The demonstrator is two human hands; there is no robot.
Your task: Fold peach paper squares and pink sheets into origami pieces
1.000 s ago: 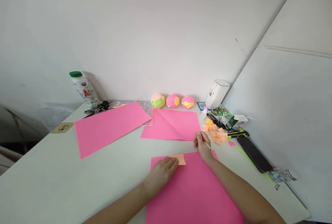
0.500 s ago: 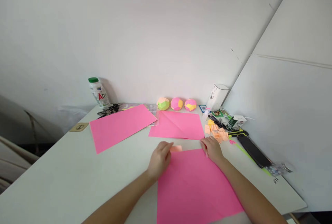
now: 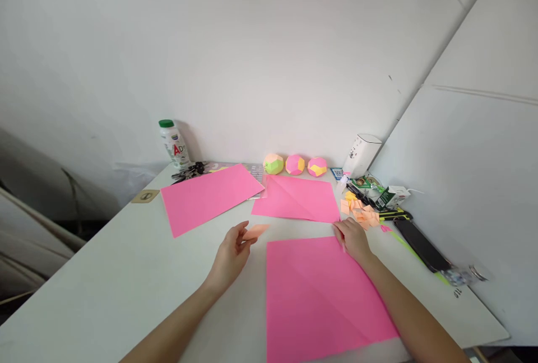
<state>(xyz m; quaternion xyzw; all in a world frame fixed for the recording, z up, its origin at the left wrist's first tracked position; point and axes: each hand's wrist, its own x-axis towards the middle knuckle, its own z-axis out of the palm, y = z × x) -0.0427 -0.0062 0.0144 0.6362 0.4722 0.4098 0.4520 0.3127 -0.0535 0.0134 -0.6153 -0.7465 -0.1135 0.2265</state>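
Between the fingers of my left hand [image 3: 232,252] is a small peach paper piece [image 3: 255,232], held just above the white table [image 3: 176,290] to the left of the large pink sheet [image 3: 323,296]. My right hand [image 3: 352,237] is closed at that sheet's top right corner, its fingertips around a small pale piece too hidden to name. Behind it lies a second pink sheet [image 3: 300,199] with a diagonal crease. Another pink sheet [image 3: 210,198] rests at an angle to the left.
Three folded paper balls [image 3: 295,164] stand along the wall. A white bottle with a green cap [image 3: 175,144] is at the back left. Peach paper pieces [image 3: 366,216], a white paper box [image 3: 362,156] and a black case [image 3: 422,245] sit on the right.
My left hand has moved left, off the large pink sheet, with the peach piece in its fingers. My right hand stays at the sheet's corner. The view has shifted slightly.
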